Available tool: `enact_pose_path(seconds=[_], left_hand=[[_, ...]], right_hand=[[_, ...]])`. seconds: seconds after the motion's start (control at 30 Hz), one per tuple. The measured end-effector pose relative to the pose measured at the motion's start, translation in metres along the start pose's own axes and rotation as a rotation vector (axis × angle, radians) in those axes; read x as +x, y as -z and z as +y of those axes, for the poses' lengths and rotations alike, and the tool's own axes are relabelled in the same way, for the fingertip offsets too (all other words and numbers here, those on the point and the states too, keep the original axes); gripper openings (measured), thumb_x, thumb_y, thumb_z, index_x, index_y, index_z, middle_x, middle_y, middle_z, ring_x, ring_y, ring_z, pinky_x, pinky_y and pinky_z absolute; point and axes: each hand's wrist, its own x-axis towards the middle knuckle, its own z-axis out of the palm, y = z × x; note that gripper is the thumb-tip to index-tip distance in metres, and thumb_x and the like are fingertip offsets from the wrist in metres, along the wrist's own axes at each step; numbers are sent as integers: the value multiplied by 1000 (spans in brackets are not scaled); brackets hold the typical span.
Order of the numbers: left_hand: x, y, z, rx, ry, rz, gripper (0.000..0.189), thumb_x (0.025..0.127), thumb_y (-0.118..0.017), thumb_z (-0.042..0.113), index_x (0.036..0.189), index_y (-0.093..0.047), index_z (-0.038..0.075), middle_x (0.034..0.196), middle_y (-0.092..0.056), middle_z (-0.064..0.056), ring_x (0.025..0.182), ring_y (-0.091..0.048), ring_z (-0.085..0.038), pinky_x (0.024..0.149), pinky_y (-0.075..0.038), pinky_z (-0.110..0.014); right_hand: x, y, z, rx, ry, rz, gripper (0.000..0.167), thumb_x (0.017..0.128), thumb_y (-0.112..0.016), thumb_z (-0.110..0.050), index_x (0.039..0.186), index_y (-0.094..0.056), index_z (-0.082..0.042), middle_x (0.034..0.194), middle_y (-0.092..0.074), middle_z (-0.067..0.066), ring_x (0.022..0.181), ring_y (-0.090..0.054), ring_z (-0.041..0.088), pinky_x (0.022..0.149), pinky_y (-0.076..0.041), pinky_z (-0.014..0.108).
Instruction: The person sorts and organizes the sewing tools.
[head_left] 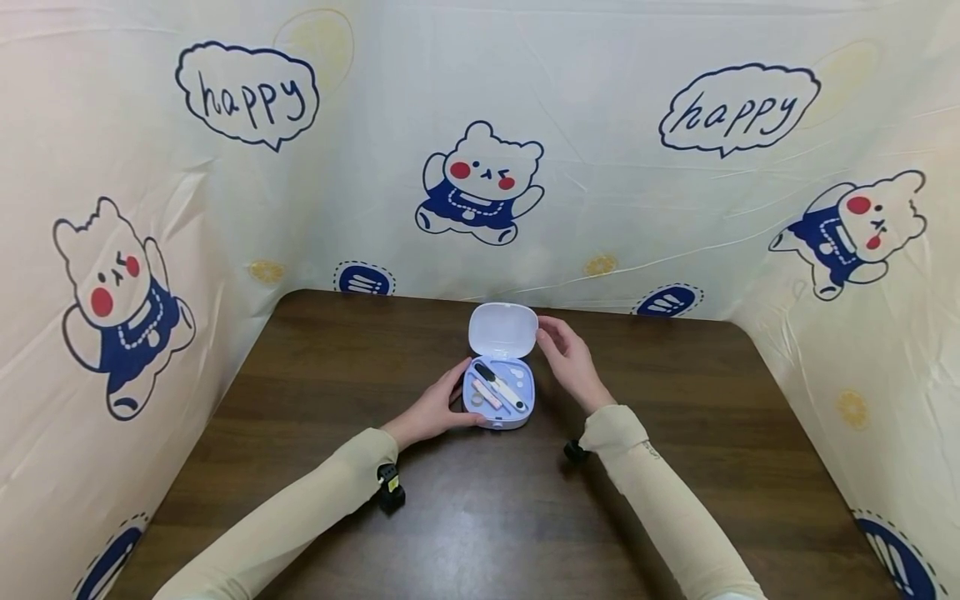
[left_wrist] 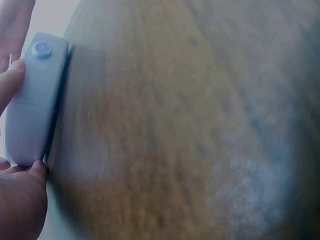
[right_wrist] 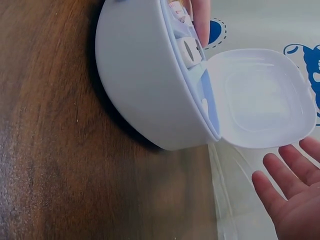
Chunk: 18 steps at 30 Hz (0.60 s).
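A small pale-lilac plastic case (head_left: 498, 422) stands on the table with its hinged lid (head_left: 503, 331) raised. In its tray lie a slim black-and-white tool (head_left: 501, 386), a small pink-and-white piece (head_left: 486, 394) and other little items too small to tell. My left hand (head_left: 431, 414) grips the case from its left side, thumb at the front corner and fingers along the side. Beside the lid's right edge is my right hand (head_left: 570, 360); in the right wrist view its spread fingertips (right_wrist: 286, 151) lie at the lid's rim, though contact is hard to tell.
The case stands on a dark wooden table (head_left: 360, 350), towards its back edge. A pale cloth (head_left: 600, 208) printed with bears hangs behind the table and along both sides. A black wrist camera (head_left: 390, 489) hangs under the left cuff.
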Motion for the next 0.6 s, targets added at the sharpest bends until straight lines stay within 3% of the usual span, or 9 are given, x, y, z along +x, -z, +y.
enact_pose_path(seconds=[0.33,0.4,0.6], left_hand=[[2,0,-3,-6,-10,4,111,87,-88,27,167,-14,5,172,-17,-16,157,-25,-30,123,-32,-43],[1,0,-3,-6,-11,4,110,87,-88,27,167,-14,4,172,-17,-17,157,-25,-31,123,-32,-43],[1,-1,-2,3,-12,7,111,88,-87,26,166,-13,2,172,-16,-20,155,-28,-33,123,-32,-44]], right_hand=[[-3,-1,-4,46,-13,63,37,107,-61,-31,132,-63,-3,129,-68,18,121,-65,32,106,-52,50],[-6,-1,-13,36,-21,74,35,107,-61,-26,130,-63,0,126,-68,21,118,-65,34,104,-53,50],[-9,-2,-21,30,-32,75,32,103,-68,-18,126,-64,5,117,-69,23,98,-66,17,84,-53,21]])
